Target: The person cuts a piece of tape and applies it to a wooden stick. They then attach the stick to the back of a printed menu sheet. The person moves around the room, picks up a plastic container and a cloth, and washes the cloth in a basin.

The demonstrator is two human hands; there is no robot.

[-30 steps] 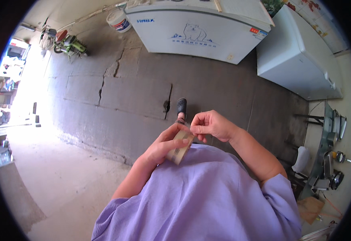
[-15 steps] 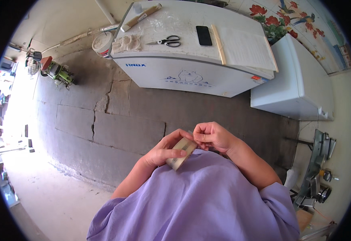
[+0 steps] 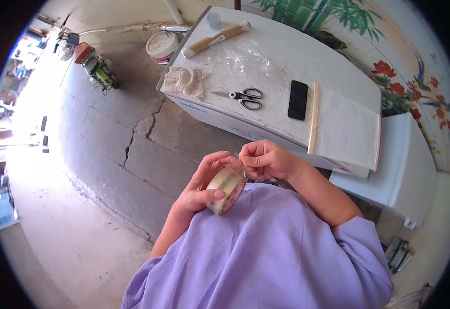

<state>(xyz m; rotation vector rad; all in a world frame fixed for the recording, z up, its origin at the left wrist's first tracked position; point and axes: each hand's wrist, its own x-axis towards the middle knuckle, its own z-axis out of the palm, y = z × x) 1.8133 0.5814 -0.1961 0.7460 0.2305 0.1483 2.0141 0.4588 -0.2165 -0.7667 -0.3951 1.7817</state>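
Note:
My left hand [image 3: 202,184] is closed around a roll of clear packing tape [image 3: 224,186], its thumb on the outer face and its fingers behind. The roll is tilted, so part of its printed core side shows. My right hand [image 3: 266,158] is pinched just right of the roll. A clear sliver of the tape's loose end shows at its fingertips, close to the left fingers. Both hands are in front of my purple shirt, near the front edge of a white chest freezer [image 3: 214,123].
On the freezer lie scissors [image 3: 243,96], a black phone [image 3: 297,100], a knit glove [image 3: 185,81], a cardboard tube [image 3: 215,39], crumpled clear film [image 3: 251,59], a wooden strip [image 3: 313,118] and a white sheet [image 3: 346,126]. A bucket [image 3: 161,47] and a green machine [image 3: 99,69] stand left.
My view has shifted nearer the freezer, with its top now closer to my hands. The tape roll has turned, showing its side. The right hand stays pinched beside it.

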